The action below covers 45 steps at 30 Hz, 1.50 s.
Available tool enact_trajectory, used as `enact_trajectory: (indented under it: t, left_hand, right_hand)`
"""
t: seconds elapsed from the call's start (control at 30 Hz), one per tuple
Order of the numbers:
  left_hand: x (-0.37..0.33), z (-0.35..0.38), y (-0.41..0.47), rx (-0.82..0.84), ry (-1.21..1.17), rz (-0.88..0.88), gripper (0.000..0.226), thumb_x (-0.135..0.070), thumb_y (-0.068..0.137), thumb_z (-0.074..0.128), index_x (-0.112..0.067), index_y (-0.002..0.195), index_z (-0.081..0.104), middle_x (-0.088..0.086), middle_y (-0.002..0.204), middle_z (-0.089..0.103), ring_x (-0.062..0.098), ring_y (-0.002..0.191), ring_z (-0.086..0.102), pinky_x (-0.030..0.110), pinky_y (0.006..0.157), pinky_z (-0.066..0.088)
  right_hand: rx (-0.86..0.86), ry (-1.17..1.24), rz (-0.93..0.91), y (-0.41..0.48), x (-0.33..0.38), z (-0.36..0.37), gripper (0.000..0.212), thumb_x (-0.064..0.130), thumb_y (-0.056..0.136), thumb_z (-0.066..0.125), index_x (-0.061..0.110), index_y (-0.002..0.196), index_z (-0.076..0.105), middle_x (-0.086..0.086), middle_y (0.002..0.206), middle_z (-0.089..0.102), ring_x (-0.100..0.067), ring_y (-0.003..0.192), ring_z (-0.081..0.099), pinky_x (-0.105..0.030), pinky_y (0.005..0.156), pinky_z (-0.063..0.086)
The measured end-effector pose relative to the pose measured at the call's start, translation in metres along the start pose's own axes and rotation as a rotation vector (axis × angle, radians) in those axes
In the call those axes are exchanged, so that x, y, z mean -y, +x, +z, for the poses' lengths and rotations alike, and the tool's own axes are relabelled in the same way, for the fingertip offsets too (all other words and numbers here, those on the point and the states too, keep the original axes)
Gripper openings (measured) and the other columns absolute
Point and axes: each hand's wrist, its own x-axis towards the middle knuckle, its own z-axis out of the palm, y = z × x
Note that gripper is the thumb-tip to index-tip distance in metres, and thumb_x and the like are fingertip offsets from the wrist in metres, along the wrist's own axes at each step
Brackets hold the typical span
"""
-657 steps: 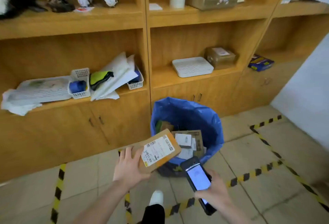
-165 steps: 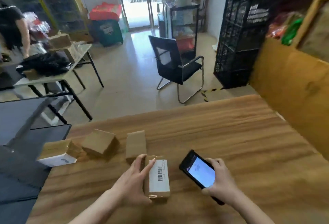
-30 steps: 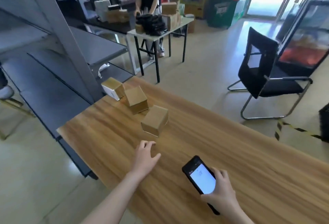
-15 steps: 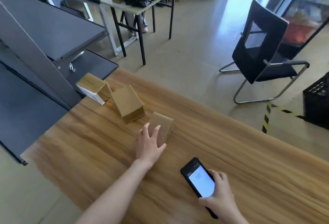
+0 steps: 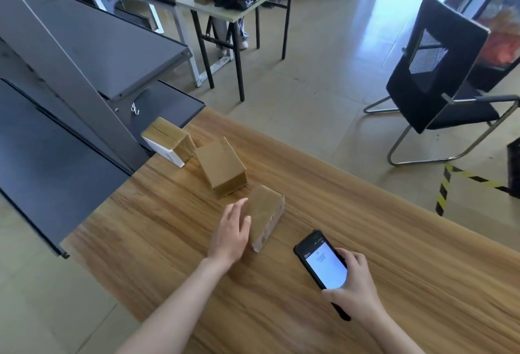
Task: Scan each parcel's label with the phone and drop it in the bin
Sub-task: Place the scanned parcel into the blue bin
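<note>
left hand [image 5: 230, 234] fingers straight against nearest parcel [image 5: 266, 214] on wooden table [image 5: 399, 243], right hand [image 5: 355, 290] fingers gripping lit phone [image 5: 323, 265]

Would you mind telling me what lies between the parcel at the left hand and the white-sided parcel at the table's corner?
In the head view, a third brown parcel lies between the near parcel and the white-sided parcel.

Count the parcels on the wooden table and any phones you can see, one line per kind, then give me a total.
Brown parcels: 3. These are the nearest parcel beside the left hand, the middle parcel, and the far parcel, which has a white face.
Phones: 1. The phone is held in the right hand.
Total: 4
</note>
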Motion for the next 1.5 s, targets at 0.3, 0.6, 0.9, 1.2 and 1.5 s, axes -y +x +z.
enact_trajectory:
  t: [0.3,0.6,0.9,1.2,1.5]
  left_hand:
    - [-0.01,0.015,-0.001,0.163,-0.004,-0.025,0.082,-0.055,0.076,0.068,-0.039,0.145,0.026,-0.005,0.133,0.028,0.01,0.115,0.041,0.025,0.084,0.042]
    - [0.007,0.006,-0.01,0.225,0.008,-0.136,0.071,-0.06,0.089,0.051,-0.028,0.148,0.029,-0.002,0.141,0.044,0.017,0.123,0.048,0.035,0.097,0.043]
    - [0.003,-0.018,-0.009,0.135,0.183,0.232,0.028,-0.028,0.089,0.061,-0.021,0.116,0.061,-0.004,0.111,0.06,0.016,0.108,0.056,0.037,0.093,0.047]
    - [-0.047,0.003,0.024,0.574,0.798,0.523,0.102,-0.031,0.08,0.07,-0.045,0.152,-0.001,-0.005,0.162,-0.012,0.029,0.144,0.011,0.054,0.118,0.014]
    - [-0.056,0.021,0.025,0.541,0.718,0.553,0.099,-0.042,0.07,0.078,-0.03,0.148,0.018,-0.003,0.157,0.016,0.024,0.146,0.007,0.053,0.119,0.005]
  right_hand:
    - [-0.02,-0.035,-0.011,-0.007,-0.005,0.0,0.094,0.024,0.055,0.079,0.026,0.139,0.037,0.01,0.122,0.033,-0.009,0.106,0.043,-0.045,0.098,0.044]
    - [-0.039,-0.069,0.009,-0.012,-0.009,-0.004,0.096,0.025,0.055,0.081,0.027,0.14,0.036,0.012,0.122,0.032,-0.007,0.105,0.041,-0.046,0.097,0.045]
    - [-0.063,-0.122,0.012,-0.024,-0.017,-0.012,0.095,0.023,0.056,0.081,0.028,0.14,0.036,0.012,0.124,0.032,-0.007,0.105,0.041,-0.044,0.096,0.045]
    - [-0.034,-0.178,-0.04,-0.038,-0.024,-0.02,0.094,0.029,0.053,0.077,0.035,0.138,0.037,0.017,0.12,0.033,-0.006,0.103,0.044,-0.04,0.095,0.043]
    - [-0.024,-0.381,-0.07,-0.044,-0.04,-0.046,0.097,0.04,0.055,0.074,0.036,0.141,0.031,0.018,0.124,0.027,-0.005,0.108,0.045,-0.032,0.086,0.032]
